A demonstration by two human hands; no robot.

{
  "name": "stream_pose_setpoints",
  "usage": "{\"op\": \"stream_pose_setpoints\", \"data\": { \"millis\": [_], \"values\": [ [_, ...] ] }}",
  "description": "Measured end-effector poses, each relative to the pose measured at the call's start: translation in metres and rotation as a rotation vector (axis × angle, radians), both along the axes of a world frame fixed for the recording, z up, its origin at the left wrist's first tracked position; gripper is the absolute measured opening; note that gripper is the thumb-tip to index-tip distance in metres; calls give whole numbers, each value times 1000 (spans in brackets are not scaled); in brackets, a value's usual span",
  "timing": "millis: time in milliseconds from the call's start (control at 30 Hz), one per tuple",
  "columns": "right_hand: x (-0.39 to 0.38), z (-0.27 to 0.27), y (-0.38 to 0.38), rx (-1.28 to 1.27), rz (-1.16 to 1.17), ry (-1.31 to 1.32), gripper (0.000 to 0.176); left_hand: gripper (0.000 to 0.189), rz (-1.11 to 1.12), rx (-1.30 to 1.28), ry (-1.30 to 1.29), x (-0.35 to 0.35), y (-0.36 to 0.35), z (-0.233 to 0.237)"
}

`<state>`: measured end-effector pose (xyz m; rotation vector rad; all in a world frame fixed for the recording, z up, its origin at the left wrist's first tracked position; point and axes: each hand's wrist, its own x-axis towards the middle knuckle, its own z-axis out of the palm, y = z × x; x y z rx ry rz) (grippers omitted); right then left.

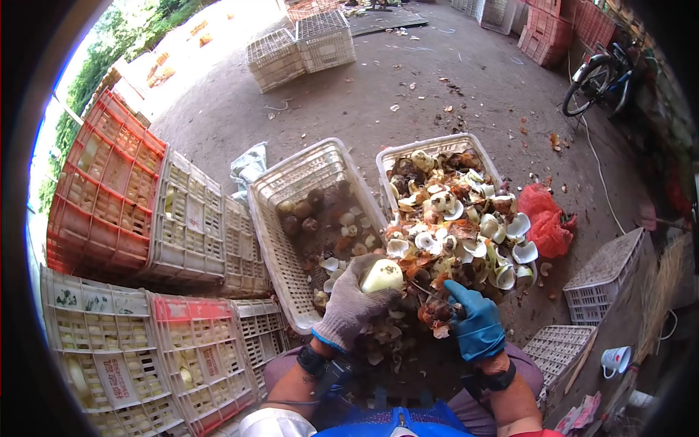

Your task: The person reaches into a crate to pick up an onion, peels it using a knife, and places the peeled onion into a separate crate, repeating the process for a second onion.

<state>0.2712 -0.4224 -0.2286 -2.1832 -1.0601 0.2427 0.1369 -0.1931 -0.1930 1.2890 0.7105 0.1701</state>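
Observation:
My left hand [348,302], in a grey knit glove, is closed around a pale peeled onion [382,276]. My right hand [475,322], in a blue glove, is closed to the right of it. A thin knife blade [422,290] juts from the right hand toward the onion. Brown onion skin [435,312] bunches at the right fingers and partly hides the grip. In front of the left hand, a white plastic crate [263,218] holds brown onions and paler ones. Beyond the right hand, a second crate [381,164] is heaped with onion peelings [466,218].
Stacked crates of pale onions [186,215] line the left side. A red mesh bag [545,218] lies beside the peelings. Crates [604,280] stand at the right, near a mug [616,360]. Two crates [324,44] sit farther back; a bicycle [601,76] stands at the upper right.

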Motion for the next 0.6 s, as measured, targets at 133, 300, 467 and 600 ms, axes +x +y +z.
{"op": "stream_pose_setpoints", "data": {
  "millis": [133, 300, 467, 600],
  "values": [
    [-3, 7, 17, 67, 47, -16, 64, 69, -101, 283, 30, 2, -4, -10],
    [1, -8, 21, 9, 39, -167, 67, 67, -99, 148, -2, 2, -5, -12],
    [-2, -12, 24, -76, -41, -318, 63, 58, -120, 103, -2, 3, -9, -14],
    [-12, -16, 28, 100, -85, -3, 59, 52, -91, -59, -5, 5, -11, 2]
  ]
}}
